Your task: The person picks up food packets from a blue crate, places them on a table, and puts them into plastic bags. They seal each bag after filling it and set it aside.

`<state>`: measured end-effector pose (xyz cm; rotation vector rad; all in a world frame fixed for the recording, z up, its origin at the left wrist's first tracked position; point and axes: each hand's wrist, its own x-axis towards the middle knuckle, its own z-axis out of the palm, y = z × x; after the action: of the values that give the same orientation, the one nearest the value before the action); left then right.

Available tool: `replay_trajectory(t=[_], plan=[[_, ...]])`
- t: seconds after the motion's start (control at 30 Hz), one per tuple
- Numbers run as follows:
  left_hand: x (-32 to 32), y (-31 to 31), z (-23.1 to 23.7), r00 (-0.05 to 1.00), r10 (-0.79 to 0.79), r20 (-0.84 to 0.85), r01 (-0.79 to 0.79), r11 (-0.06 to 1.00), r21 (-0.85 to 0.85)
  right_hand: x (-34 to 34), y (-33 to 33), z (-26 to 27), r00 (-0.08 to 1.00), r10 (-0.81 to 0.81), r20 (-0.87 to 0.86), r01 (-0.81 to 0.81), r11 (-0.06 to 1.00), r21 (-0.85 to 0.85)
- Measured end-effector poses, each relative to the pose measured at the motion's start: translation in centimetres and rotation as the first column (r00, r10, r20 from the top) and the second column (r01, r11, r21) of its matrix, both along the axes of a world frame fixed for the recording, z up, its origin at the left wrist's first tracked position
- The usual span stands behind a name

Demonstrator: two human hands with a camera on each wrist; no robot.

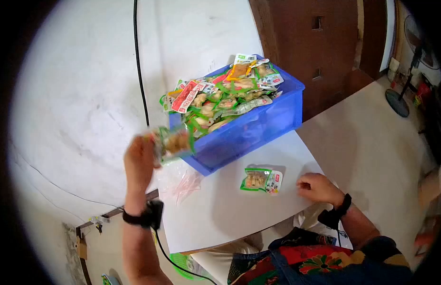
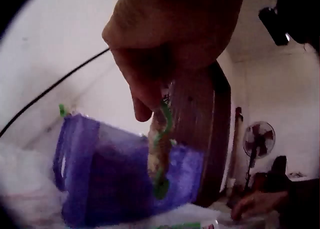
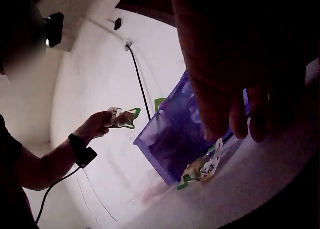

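Left of the blue crate [image 1: 251, 137] in the head view, the left grip [image 1: 139, 159] pinched a green-edged food packet [image 1: 176, 144], which stuck out to its right. Beyond it, piled packets [image 1: 220, 97] filled the crate; a crumpled clear bag [image 1: 180, 183] lay to its lower right. Near the right grip [image 1: 320, 187], on its left, a second packet [image 1: 254, 180] lay on the white table [image 1: 230, 213]. In the left wrist view, the pinched packet hung edge-on beneath the left grip. In the right wrist view, the right grip's fingers hung loosely near the second packet.
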<state>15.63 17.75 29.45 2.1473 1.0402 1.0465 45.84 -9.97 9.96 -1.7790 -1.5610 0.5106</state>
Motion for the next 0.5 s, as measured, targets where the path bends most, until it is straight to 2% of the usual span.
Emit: replay_trajectory(t=[0.03, 0.1, 0.17, 0.23, 0.3, 0.37, 0.4, 0.43, 0.5], plan=[[-0.3, -1.7, -1.3, 0.999, -0.039, -0.010, 0.038, 0.997, -0.064, 0.1, 0.1, 0.2, 1.000, 0.000, 0.025, -0.001, 0.999, 0.032], [-0.4, -4.6, -4.5, 0.963, -0.046, -0.264, 0.098, 0.978, 0.184, -0.6, 0.8, 0.2, 0.999, -0.001, 0.044, -0.001, 0.998, 0.058], [0.6, -7.2, -7.7, 0.909, -0.139, -0.393, 0.291, 0.886, 0.361, -1.7, 2.0, -0.5, 0.980, -0.110, 0.165, 0.073, 0.975, 0.212], [1.4, -8.4, -11.2, 0.796, -0.090, -0.599, 0.372, 0.853, 0.366, -2.9, 3.2, -1.3, 0.982, -0.121, 0.143, 0.083, 0.966, 0.245], [2.0, -9.5, -14.1, 0.762, -0.110, -0.638, 0.458, 0.788, 0.412, -3.7, 3.9, -2.4, 0.984, -0.127, 0.124, 0.088, 0.956, 0.281], [2.8, -11.0, -15.5, 0.778, -0.126, -0.616, 0.455, 0.789, 0.413, -4.4, 4.3, -3.5, 0.988, -0.077, 0.133, 0.040, 0.965, 0.257], [2.9, -11.5, -15.5, 0.726, -0.132, -0.675, 0.475, 0.806, 0.352, -4.6, 4.3, -4.1, 0.986, -0.056, 0.156, 0.019, 0.974, 0.228], [2.9, -11.7, -15.5, 0.726, -0.129, -0.676, 0.474, 0.805, 0.355, -4.9, 4.1, -3.9, 0.986, -0.056, 0.156, 0.019, 0.973, 0.231], [3.1, -11.6, -15.3, 0.572, -0.234, -0.786, 0.536, 0.832, 0.142, -5.1, 3.6, -3.0, 0.967, -0.079, 0.242, 0.026, 0.976, 0.217]])
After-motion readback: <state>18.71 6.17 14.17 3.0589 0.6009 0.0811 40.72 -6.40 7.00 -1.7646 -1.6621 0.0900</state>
